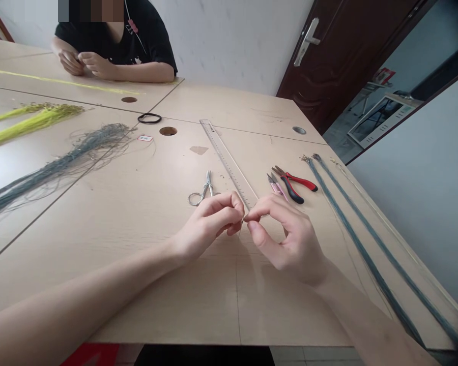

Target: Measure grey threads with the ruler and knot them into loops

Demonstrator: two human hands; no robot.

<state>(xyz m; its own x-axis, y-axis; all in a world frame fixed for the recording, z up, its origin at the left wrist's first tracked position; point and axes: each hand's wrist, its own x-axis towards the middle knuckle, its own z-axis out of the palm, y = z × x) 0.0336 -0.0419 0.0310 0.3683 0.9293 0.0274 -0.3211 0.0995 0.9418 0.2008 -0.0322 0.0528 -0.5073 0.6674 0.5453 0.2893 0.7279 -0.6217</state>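
Observation:
My left hand (213,221) is closed in a pinch on a thin thread (237,290), which hangs down toward the table's front edge. Close beside it on the right, my right hand (286,236) has its thumb and index finger curled toward the same spot; a tiny piece shows between the two hands, too small to make out. Just beyond the fingers lies a clear ruler (225,160). Small silver scissors (204,189) are left of the ruler. Pink-handled snips (277,185) and red-and-black pliers (295,184) rest behind my right hand.
Blue-grey thread bundles lie at the left (61,165) and the right (351,223) of the table (156,290). Yellow thread (34,122) is at the far left. A black loop (149,118) lies near a table hole. A person (145,46) sits across.

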